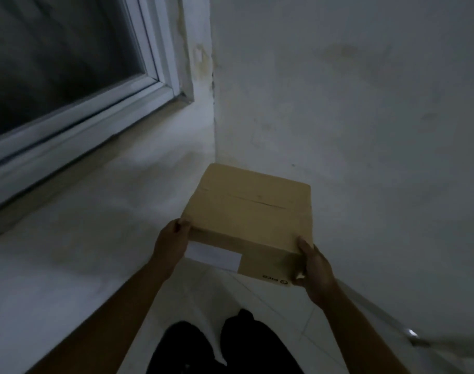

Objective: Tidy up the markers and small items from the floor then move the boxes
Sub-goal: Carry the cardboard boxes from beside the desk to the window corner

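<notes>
A closed brown cardboard box (pixel 248 211) with a white label on its near side is held between both hands, its far end over the corner of a white window ledge (pixel 101 211). My left hand (pixel 171 244) grips the near left corner. My right hand (pixel 315 268) grips the near right corner, thumb on top. Whether the box rests on the ledge or hangs just above it I cannot tell. No markers or small items are in view.
A dark window (pixel 55 55) with a white frame runs along the left above the ledge. A white wall (pixel 365 117) closes the corner on the right. White floor tiles (pixel 271 306) and my dark trouser legs (pixel 190 349) show below.
</notes>
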{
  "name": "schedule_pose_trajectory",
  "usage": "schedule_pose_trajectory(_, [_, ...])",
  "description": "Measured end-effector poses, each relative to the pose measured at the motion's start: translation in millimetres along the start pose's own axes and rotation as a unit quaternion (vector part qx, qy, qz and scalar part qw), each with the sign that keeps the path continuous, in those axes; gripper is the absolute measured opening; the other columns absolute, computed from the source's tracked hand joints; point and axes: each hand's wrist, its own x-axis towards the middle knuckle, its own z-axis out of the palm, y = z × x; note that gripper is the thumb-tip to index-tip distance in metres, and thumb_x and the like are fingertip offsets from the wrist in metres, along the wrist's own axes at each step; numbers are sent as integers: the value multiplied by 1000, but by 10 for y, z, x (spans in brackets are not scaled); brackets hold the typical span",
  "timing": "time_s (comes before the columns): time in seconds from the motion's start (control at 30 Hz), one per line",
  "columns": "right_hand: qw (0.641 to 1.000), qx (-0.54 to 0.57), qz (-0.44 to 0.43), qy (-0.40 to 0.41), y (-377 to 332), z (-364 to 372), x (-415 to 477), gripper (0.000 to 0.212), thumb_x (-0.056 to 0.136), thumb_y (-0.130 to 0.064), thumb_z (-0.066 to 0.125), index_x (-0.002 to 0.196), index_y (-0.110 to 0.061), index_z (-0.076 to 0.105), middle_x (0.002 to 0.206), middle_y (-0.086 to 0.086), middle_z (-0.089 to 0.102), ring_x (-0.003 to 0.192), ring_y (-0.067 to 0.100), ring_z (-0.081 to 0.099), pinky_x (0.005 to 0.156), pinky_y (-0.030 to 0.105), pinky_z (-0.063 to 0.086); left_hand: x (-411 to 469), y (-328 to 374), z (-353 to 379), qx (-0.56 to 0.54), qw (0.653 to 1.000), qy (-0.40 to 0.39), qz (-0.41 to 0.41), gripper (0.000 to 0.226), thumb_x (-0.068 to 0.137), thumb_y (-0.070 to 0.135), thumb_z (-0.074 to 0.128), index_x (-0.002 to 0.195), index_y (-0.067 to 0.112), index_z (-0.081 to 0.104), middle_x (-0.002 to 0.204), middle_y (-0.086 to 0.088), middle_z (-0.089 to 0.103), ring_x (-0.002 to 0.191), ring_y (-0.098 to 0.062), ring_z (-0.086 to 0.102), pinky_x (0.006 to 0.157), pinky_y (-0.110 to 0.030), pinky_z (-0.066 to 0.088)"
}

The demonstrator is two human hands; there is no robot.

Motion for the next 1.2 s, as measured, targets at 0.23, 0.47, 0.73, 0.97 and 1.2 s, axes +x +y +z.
schedule_pose_trajectory(0.23, [998, 6, 45, 51, -129, 677, 762, 57, 88, -55, 55, 136, -28, 41, 128, 4, 46, 106, 30, 45, 81, 53, 46, 1128, 189, -296, 60, 997, -44, -31, 54, 96, 37, 48, 142, 12, 37, 147, -10, 41, 128, -28, 44, 91, -30, 36])
schedule_pose_trajectory(0.47, [985, 47, 92, 142, -20, 1282, 1327, 62, 88, -57, 53, 142, -30, 37, 139, 10, 47, 103, 31, 48, 74, 48, 48, 2302, 355, -305, 178, 967, -180, 24, 50, 95, 34, 51, 141, 16, 40, 146, -7, 43, 132, -25, 42, 100, -34, 38])
schedule_pose_trajectory(0.73, [977, 88, 134, 142, 110, 1812, 2111, 64, 87, -58, 54, 142, -31, 37, 135, 5, 47, 108, 30, 49, 78, 51, 47, 2938, 449, -134, 211, 939, -268, 39, 50, 96, 34, 49, 143, 22, 36, 151, -4, 36, 137, -23, 35, 109, -39, 35])
schedule_pose_trajectory(0.97, [991, 8, 101, 92, 229, 2083, 2879, 65, 93, -54, 46, 149, -31, 22, 148, 6, 39, 125, 32, 46, 100, 56, 43, 3228, 404, 121, 226, 932, -278, 47, 47, 94, 45, 47, 139, 38, 36, 150, 7, 36, 135, -21, 38, 97, -29, 36])
schedule_pose_trajectory(1.2, [980, -55, 171, 81, 464, 2317, 3320, 57, 99, -38, 42, 148, -22, 18, 139, 13, 42, 115, 38, 51, 91, 57, 49, 3240, 361, 236, 243, 932, -251, 98, 53, 89, 55, 47, 139, 40, 35, 147, 13, 39, 121, 4, 34, 94, -19, 30])
